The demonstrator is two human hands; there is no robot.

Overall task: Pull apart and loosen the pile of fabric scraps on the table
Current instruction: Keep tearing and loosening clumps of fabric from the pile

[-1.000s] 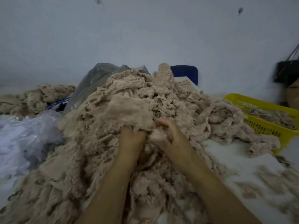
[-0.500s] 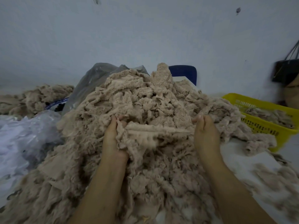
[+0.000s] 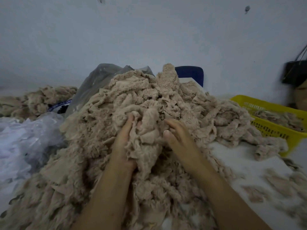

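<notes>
A person's left hand (image 3: 125,143) gripped a clump (image 3: 147,130) of beige cloth, fingers (image 3: 131,119) curled into it, at the front of the pile of fabric scraps (image 3: 149,97) heaped on the white worktop (image 3: 240,161). The right hand (image 3: 180,140) lay against the pile just beside the clump, nearly straight and holding nothing. A yellow basket (image 3: 274,130) holding more scraps stood to the right, and a grey plastic bag (image 3: 98,83) rose behind the pile on the left.

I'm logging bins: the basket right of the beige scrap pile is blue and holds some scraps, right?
The colour is wrong: the head view shows the basket is yellow, not blue. It does stand right of the scrap pile and holds some scraps.
</notes>
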